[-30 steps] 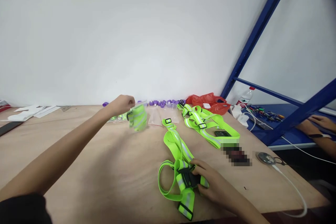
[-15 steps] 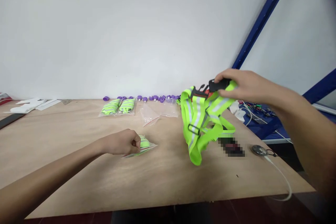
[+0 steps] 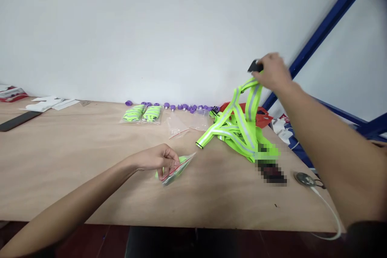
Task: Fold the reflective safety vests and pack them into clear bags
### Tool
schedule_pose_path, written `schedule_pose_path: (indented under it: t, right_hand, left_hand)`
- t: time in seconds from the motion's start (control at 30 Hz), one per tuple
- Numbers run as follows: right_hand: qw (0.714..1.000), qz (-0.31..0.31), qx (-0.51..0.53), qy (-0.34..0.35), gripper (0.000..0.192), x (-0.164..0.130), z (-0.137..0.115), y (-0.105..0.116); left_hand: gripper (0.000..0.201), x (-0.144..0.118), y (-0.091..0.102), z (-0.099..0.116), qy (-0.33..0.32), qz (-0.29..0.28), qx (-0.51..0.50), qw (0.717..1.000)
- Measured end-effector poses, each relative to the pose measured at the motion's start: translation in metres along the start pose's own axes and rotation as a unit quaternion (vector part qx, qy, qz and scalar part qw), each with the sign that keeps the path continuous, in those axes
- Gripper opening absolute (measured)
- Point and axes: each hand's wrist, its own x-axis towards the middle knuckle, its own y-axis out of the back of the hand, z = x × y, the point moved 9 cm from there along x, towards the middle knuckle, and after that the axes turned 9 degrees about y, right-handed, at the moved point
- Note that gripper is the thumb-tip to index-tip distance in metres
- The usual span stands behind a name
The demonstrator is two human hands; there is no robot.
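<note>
Right hand [image 3: 272, 71] higher, harness [image 3: 238, 125] aloft

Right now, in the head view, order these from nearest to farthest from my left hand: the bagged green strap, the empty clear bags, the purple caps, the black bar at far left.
From the left hand:
1. Bagged green strap, pinched in that hand.
2. Empty clear bags, behind the hand, mid-table.
3. Purple caps, rowed along the wall.
4. Black bar, far left edge of the table.

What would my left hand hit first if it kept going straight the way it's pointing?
Likely the loose strap end of the reflective vest; the left hand, holding a bagged green item, points right along the table. Depth is unclear.
</note>
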Motion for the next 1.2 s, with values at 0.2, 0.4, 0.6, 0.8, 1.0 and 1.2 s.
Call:
schedule_pose_path:
  t: [0.2, 0.4, 0.6, 0.8, 1.0, 1.2]
  right_hand:
    - [0.983, -0.109, 0.138, 0.058, 0.014, -0.125, -0.099, -0.087]
    - [0.906, -0.184, 0.276, 0.262, 0.027, -0.273, -0.255, -0.075]
    - [0.94, -0.1, 0.246, 0.216, 0.036, -0.285, -0.246, -0.069]
    - [0.937, -0.019, 0.168, 0.306, 0.03, -0.291, -0.248, -0.054]
    - [0.924, -0.08, 0.152, 0.343, 0.034, -0.302, -0.25, -0.044]
    - [0.906, -0.201, 0.251, 0.277, 0.02, -0.311, -0.243, -0.037]
  left_hand:
    - [0.032, -0.003, -0.01, 0.006, -0.043, -0.002, -0.066, 0.997]
    - [0.037, 0.006, -0.021, 0.005, -0.065, 0.023, -0.094, 0.993]
    - [0.041, 0.007, -0.04, 0.009, -0.121, 0.006, -0.114, 0.986]
    - [0.041, 0.012, -0.058, 0.013, -0.162, -0.012, -0.148, 0.976]
    - [0.034, -0.003, -0.01, 0.002, -0.201, 0.228, -0.182, 0.935]
    - [0.029, -0.014, -0.04, 0.017, -0.278, 0.212, 0.108, 0.931]
